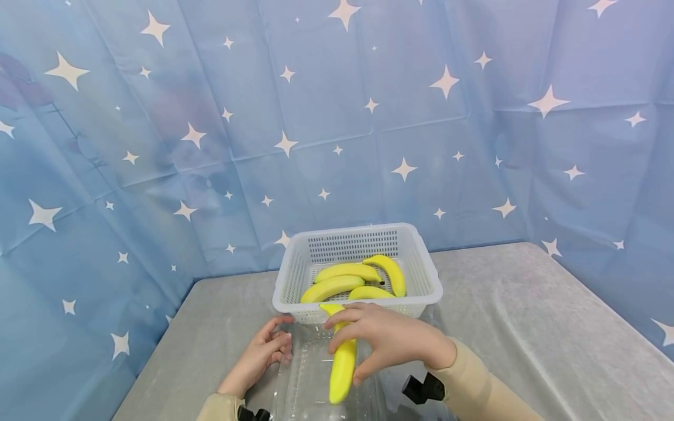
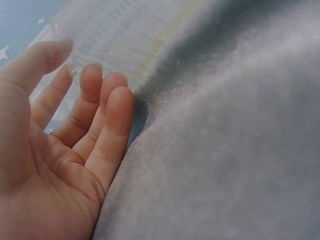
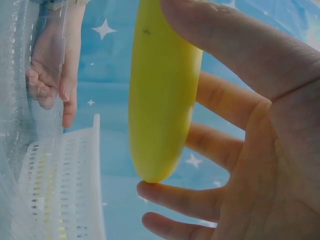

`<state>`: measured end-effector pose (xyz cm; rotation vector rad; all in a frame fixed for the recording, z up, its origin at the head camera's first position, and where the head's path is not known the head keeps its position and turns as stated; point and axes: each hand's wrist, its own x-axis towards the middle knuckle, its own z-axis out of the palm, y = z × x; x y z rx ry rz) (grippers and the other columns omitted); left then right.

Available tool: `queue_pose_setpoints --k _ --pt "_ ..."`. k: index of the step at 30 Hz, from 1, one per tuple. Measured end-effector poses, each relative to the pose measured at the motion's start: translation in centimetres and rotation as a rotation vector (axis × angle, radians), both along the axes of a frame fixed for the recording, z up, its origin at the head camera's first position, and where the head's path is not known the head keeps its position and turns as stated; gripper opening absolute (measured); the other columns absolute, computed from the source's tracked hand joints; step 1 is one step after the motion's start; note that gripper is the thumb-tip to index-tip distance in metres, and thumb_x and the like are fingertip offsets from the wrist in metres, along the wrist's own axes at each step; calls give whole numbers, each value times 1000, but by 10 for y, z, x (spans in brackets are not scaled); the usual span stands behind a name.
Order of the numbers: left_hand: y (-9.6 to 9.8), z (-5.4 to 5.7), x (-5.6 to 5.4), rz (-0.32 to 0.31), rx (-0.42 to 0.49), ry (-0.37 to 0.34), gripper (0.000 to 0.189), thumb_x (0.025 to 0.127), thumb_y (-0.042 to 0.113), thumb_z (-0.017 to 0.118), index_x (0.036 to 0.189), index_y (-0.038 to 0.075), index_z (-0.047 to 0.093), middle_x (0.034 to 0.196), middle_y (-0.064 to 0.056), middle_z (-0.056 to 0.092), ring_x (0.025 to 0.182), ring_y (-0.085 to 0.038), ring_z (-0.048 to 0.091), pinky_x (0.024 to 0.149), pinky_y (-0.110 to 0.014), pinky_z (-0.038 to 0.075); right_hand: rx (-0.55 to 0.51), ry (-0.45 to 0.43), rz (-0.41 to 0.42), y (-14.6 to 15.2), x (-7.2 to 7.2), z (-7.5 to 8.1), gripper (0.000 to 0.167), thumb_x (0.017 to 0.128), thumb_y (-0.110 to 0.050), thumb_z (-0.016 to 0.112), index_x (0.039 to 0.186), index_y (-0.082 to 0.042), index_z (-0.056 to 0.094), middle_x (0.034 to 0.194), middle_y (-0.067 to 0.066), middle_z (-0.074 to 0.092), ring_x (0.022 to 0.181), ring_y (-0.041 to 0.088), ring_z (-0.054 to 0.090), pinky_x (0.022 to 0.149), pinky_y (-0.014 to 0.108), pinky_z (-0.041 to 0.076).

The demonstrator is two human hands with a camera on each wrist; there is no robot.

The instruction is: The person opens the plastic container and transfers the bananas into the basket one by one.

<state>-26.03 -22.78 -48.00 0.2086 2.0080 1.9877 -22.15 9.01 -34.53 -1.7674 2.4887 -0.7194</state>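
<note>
My right hand (image 1: 389, 332) holds a yellow banana (image 1: 343, 369) between thumb and fingers, above a clear plastic container (image 1: 308, 380). In the right wrist view the banana (image 3: 162, 100) hangs lengthwise, with the thumb on one side and fingers behind it. My left hand (image 1: 261, 352) is at the container's far left edge, its fingers loosely bent. The left wrist view shows the palm of this hand (image 2: 65, 150) with no object in it; whether the fingertips touch the plastic is hard to tell. Behind the container stands a white basket (image 1: 281, 289) with several bananas (image 1: 347, 271) inside.
Grey cloth (image 1: 505, 327) covers the table. A blue curtain with white stars (image 1: 337, 117) hangs behind and along both sides. The basket's front wall stands close to the far end of the clear container.
</note>
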Motion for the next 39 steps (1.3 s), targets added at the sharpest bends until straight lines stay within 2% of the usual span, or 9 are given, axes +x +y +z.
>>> queue_pose_setpoints --k 14,28,39 --pt "0 1 0 -7 8 -4 45 98 13 56 138 0 37 79 -3 54 65 -12 57 60 -26 52 1 5 -31 3 -4 0 49 72 -38 83 116 -25 66 138 -3 51 123 17 48 100 35 40" --pt "-1 0 -1 -15 16 -10 46 99 14 56 138 -1 36 78 -3 55 65 -12 57 60 -26 52 2 -14 -62 6 -6 1 48 72 -37 83 116 -28 66 138 -4 51 124 17 47 102 36 39" --pt "-1 0 -1 -7 1 -7 45 99 14 55 138 1 37 78 -3 55 65 -13 58 60 -26 52 13 -82 -101 8 -6 2 47 73 -31 85 116 -30 66 138 -6 50 126 15 45 102 36 39"
